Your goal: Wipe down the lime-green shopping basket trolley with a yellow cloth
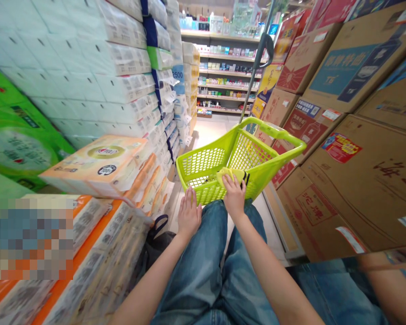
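Note:
In front of my knees stands a lime-green plastic shopping basket with lattice walls and a raised handle. My right hand grips a folded yellow cloth at the near side of the basket, close to its rim. Dark stripes show at the cloth's right end. My left hand lies at the basket's near left corner, its fingers stretched flat against the rim and nothing held in it. The fingertips of my right hand are partly sunk in the cloth.
Tissue packs are piled high on the left, with an orange pack nearer. Cardboard cartons wall the right side. Stocked shelves stand beyond the aisle. A dark bag sits by my left leg; denim and a forearm show lower right.

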A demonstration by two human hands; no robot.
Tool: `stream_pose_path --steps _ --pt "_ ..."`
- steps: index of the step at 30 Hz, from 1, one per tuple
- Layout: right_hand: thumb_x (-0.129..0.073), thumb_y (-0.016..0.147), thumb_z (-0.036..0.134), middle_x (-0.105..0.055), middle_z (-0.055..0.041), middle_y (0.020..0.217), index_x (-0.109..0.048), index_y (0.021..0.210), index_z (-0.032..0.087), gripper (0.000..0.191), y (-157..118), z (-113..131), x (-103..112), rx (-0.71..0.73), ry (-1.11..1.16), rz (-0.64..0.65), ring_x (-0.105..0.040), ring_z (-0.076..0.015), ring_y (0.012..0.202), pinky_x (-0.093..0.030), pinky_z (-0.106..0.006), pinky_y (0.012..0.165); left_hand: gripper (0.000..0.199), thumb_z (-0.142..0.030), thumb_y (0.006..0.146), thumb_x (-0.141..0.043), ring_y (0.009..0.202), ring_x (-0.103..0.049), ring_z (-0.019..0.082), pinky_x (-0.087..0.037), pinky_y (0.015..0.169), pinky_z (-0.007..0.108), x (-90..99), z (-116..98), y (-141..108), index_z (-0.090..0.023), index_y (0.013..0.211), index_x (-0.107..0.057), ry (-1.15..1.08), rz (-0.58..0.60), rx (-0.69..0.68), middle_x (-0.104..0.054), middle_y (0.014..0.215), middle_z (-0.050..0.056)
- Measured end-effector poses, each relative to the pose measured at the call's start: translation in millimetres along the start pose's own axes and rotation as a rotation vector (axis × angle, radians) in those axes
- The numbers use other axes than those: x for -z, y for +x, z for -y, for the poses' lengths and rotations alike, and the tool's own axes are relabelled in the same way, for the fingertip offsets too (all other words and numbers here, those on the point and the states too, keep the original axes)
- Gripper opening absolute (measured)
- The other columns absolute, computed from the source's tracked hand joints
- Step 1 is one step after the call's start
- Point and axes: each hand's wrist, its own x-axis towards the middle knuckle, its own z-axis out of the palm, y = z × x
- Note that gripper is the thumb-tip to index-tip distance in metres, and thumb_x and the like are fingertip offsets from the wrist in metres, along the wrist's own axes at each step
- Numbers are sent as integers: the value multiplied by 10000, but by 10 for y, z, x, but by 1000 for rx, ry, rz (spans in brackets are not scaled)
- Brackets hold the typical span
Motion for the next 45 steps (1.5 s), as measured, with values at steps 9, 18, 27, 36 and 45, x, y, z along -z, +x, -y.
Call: stream_pose_path --steps 9,18,27,36,45 --pt "-488 912 163 -512 -53 1486 -462 1441 240 535 -154 705 -221 292 100 103 -344 -259 1418 -117 -504 1189 682 -235 982 -376 1503 -205 265 -307 1186 474 -50 91 -25 -109 1571 -57 40 18 -35 -235 1610 180" --pt "-420 875 39 -544 -9 1459 -463 1427 284 605 119 -445 69 205 -66 11 -390 -222 1394 -75 -530 1182 703 -271 1003 -356 1514 -170 249 -282 1197 471 42 22 13 -117 1568 33 41 32 -25 -189 1626 164" --pt "-467 818 63 -627 -50 1307 -596 1307 225 531 339 -674 221 230 -37 26 -441 -274 1235 -193 -470 1162 597 -291 1003 -355 1470 -304 286 -264 1191 521 80 -157 185 -127 1556 -202 0 -52 70 -350 1573 160" --pt "-473 891 111 -630 -66 1229 -612 1289 217 434 381 -606 131 258 66 37 -413 -283 1163 -302 -438 1075 664 -357 1018 -301 1514 -178 235 -244 1209 482 -81 -878 841 -109 1569 -26 -188 31 -133 -207 1623 179" --pt "-489 951 222 -607 -41 1323 -530 1390 261 442 175 -161 119 220 50 43 -378 -267 1272 -255 -404 1119 678 -397 1013 -328 1508 -202 266 -338 1145 439 -83 -756 795 -109 1568 -64 -216 -36 -67 -111 1638 194"
